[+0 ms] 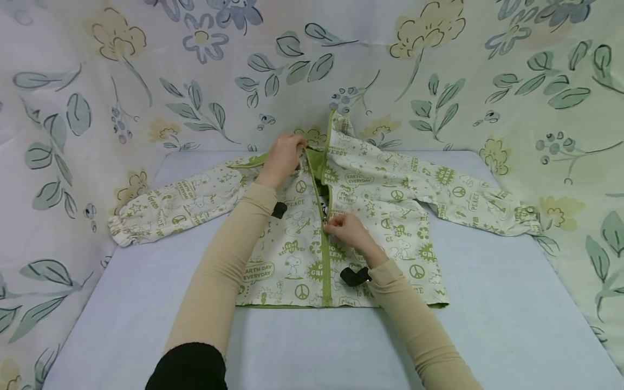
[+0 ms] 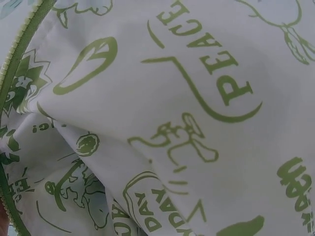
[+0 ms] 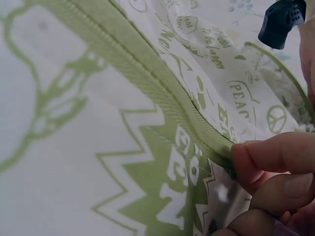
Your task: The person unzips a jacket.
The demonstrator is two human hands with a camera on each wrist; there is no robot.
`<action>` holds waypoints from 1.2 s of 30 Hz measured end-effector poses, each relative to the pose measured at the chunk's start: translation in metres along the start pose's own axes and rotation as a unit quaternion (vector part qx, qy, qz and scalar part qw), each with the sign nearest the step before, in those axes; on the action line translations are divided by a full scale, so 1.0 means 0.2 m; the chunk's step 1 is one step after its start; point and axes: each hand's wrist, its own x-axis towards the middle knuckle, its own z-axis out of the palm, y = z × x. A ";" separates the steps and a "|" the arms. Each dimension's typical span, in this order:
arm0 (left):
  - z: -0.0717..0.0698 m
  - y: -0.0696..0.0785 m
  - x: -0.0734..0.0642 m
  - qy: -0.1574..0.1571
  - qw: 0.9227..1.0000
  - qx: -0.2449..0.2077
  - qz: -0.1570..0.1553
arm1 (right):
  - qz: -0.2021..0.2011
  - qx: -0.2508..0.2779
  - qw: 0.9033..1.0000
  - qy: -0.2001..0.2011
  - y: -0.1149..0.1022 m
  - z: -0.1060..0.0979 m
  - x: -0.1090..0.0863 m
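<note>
A white jacket [image 1: 292, 254] with green lettering and cartoon prints lies front up, sleeves spread to both sides. Its green zipper [image 1: 326, 271] is joined from the hem up to my right hand [image 1: 351, 230] and parted above it. Thumb and forefinger of that hand pinch the zipper pull, mostly covered by the fingers [image 3: 246, 152]. Higher up, my left hand [image 1: 284, 157] grips the top of the left front edge by the collar, holding it raised. In the left wrist view, the lifted front panel [image 2: 197, 123] fills the picture, with zipper teeth [image 2: 15, 59] along its left edge.
The jacket lies on a pale blue-white table [image 1: 146, 314]. A floral cloth [image 1: 219, 92] hangs behind and along both sides. The jacket's collar [image 1: 336, 130] stands up on the right, and its right sleeve [image 1: 468, 197] stretches toward the table's right edge.
</note>
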 end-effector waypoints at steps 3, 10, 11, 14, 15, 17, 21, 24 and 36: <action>-0.01 0.00 0.00 0.004 1.000 -0.001 0.001 | 0.005 0.009 1.000 0.000 0.01 0.01 -0.01; -0.01 0.01 0.00 0.004 1.000 -0.002 -0.007 | -0.003 0.029 1.000 -0.008 0.01 0.03 -0.04; -0.01 0.00 0.00 0.003 1.000 -0.002 -0.009 | -0.005 0.031 0.999 -0.010 0.02 0.03 -0.05; -0.01 0.00 0.00 0.003 1.000 -0.005 -0.013 | -0.005 0.037 0.999 -0.013 0.02 0.03 -0.06; -0.01 0.00 0.00 0.003 1.000 -0.004 -0.013 | -0.004 0.040 0.999 -0.014 0.03 0.03 -0.06; -0.01 0.00 0.00 0.004 1.000 -0.006 -0.016 | -0.004 0.038 0.999 -0.016 0.03 0.03 -0.06; -0.01 -0.01 0.00 0.007 1.000 -0.006 -0.025 | -0.008 0.028 0.999 -0.021 0.03 0.03 -0.07; -0.01 -0.01 0.00 0.009 0.999 -0.012 -0.029 | -0.015 0.013 0.999 -0.024 0.03 0.03 -0.08; -0.01 -0.03 0.00 0.021 0.999 -0.023 -0.039 | -0.018 -0.019 0.999 -0.047 0.02 0.02 -0.11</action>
